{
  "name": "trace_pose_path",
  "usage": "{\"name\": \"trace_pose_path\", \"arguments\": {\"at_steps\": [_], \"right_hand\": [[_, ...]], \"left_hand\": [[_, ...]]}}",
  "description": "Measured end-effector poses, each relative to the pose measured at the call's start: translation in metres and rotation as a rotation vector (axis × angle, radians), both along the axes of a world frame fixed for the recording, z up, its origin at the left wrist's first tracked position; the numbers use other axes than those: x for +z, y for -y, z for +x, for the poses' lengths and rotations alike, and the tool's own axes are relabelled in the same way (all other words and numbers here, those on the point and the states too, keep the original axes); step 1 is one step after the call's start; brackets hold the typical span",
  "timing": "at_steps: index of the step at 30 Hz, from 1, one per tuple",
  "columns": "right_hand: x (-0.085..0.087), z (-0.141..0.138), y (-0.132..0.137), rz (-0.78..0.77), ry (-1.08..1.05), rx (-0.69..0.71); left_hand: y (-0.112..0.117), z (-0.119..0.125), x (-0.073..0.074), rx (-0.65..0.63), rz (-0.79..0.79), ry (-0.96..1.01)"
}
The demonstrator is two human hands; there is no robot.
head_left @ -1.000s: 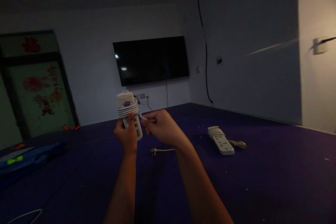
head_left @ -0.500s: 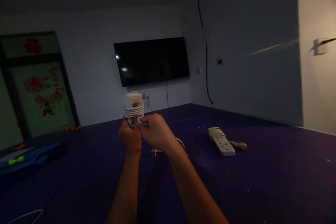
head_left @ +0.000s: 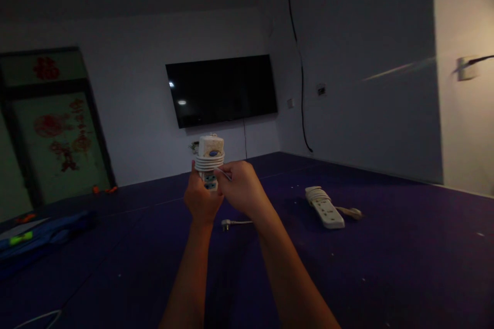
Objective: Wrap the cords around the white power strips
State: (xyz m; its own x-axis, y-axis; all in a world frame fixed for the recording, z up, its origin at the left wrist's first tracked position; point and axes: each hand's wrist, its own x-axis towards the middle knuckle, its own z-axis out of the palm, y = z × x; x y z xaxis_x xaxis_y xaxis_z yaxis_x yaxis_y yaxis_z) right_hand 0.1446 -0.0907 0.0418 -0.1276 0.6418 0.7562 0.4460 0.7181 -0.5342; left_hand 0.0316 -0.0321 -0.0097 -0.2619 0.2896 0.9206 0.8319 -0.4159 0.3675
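My left hand (head_left: 204, 200) is closed around the lower part of a white power strip (head_left: 211, 146), held upright above the purple surface. Several turns of its white cord (head_left: 209, 163) wrap the strip below a blue oval switch; sockets show beneath the turns. Pinched in the fingers of my right hand (head_left: 242, 187), at the strip's right side, is the loose part of that cord. A white plug (head_left: 226, 224) lies on the surface below my hands, its cord running behind my right forearm.
On the purple surface (head_left: 370, 262) to the right lies another white power strip (head_left: 326, 211) with its cord wound round one end. Blue cloth (head_left: 57, 231) lies at the left. A television (head_left: 224, 91) hangs on the far wall.
Both hands and the held power strip have shifted a little to the right. More of the strip's sockets now show below the cord turns. The cord by the plug is pulled straighter.
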Motion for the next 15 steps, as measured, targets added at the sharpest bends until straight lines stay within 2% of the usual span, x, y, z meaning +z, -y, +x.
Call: {"name": "trace_pose_path", "arguments": {"at_steps": [4, 9, 15], "right_hand": [[0.0018, 0.0053, 0.0040, -0.013, 0.009, 0.053], [0.0004, 0.0068, 0.0074, 0.015, 0.145, 0.115], [-0.0036, 0.0021, 0.0071, 0.061, 0.251, 0.207]], "left_hand": [[0.0003, 0.0028, 0.0007, 0.044, -0.036, 0.030], [-0.0023, -0.0002, 0.0012, 0.086, -0.094, 0.146], [0.0008, -0.0023, 0.0042, 0.065, -0.054, 0.210]]}}
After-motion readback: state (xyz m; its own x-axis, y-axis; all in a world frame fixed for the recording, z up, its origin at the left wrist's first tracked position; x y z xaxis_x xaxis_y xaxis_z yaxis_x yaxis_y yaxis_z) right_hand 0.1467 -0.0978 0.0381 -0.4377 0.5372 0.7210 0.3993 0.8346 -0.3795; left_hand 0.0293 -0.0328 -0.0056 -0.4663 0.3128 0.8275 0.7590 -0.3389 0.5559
